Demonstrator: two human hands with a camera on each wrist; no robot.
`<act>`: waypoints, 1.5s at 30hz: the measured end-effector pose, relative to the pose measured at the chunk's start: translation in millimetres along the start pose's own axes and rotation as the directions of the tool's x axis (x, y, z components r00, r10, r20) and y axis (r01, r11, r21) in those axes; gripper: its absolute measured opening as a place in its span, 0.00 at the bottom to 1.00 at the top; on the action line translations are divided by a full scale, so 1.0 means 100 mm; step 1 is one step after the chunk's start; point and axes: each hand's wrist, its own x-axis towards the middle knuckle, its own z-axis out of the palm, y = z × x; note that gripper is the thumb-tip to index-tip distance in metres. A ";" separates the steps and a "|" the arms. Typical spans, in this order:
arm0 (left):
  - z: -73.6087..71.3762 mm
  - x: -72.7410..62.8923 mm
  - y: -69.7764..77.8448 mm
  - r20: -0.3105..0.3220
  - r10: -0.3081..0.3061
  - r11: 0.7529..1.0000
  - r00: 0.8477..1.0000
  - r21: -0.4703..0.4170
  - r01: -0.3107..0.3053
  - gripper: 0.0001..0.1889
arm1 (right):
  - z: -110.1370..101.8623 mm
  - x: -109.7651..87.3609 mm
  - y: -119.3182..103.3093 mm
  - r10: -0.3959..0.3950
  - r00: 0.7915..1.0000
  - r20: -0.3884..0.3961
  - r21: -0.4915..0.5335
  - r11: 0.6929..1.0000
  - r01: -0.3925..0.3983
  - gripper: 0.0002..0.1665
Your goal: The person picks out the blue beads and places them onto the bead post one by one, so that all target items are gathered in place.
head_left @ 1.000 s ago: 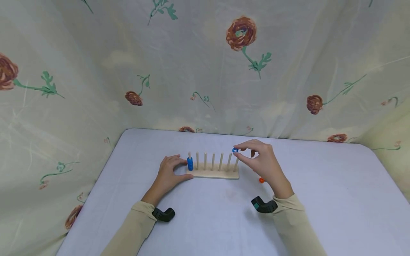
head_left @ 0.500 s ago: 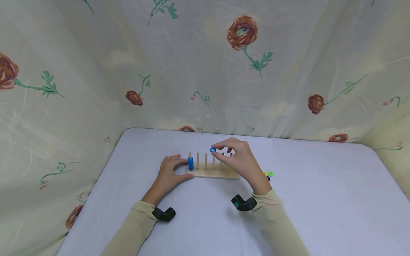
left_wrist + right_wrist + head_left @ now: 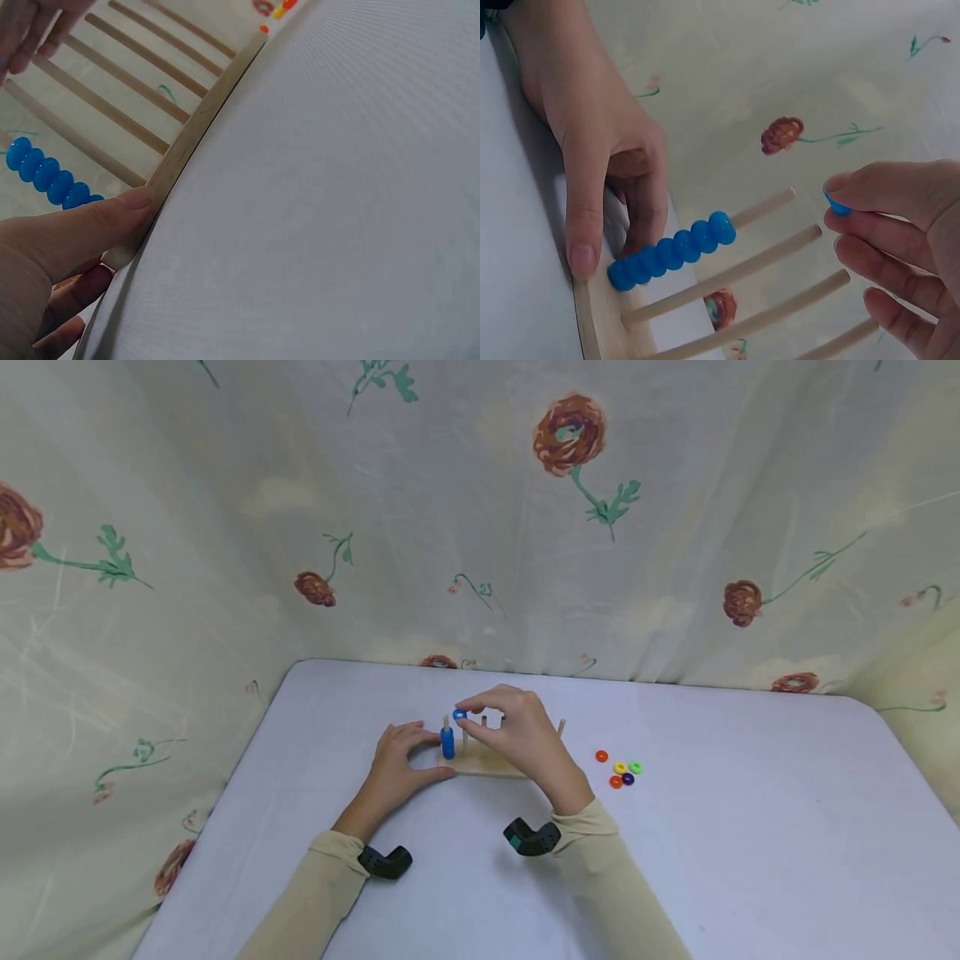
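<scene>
My left hand [image 3: 397,764] grips the left end of a wooden peg board [image 3: 491,764], thumb on its front edge and fingers behind. On the leftmost peg sits a stack of blue ring beads [image 3: 672,252], with the peg's bare tip sticking out above. My right hand [image 3: 517,731] pinches one blue bead [image 3: 460,715] between thumb and index finger. In the head view that bead is just above the second peg; in the right wrist view it is held apart from the peg tips. The other pegs [image 3: 112,105] carry no beads, and my right hand hides some of them in the head view.
Right of the board several loose beads lie on the white table [image 3: 750,827]: orange [image 3: 602,756], yellow [image 3: 620,767], green [image 3: 636,767] and purple [image 3: 628,779]. A flowered curtain [image 3: 465,510] hangs behind the table.
My right hand has moved left along the pegs with the blue bead, from the right end to near the stack. The loose beads have come into sight. My left hand stays put.
</scene>
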 end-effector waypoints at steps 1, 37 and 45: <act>0.00 0.00 0.00 -0.002 0.003 1.000 1.000 0.000 -0.003 0.28 | 0.01 0.01 -0.01 -0.003 1.000 0.000 -0.001 1.000 0.003 0.11; 0.00 -0.01 0.04 -0.002 0.017 1.000 1.000 0.008 -0.017 0.29 | 0.21 0.05 -0.06 -0.034 0.999 -0.028 -0.119 0.992 0.030 0.18; 0.00 -0.02 0.03 0.000 0.015 1.000 1.000 0.009 -0.015 0.29 | 0.20 0.04 -0.05 -0.025 0.999 -0.034 -0.099 0.995 0.022 0.18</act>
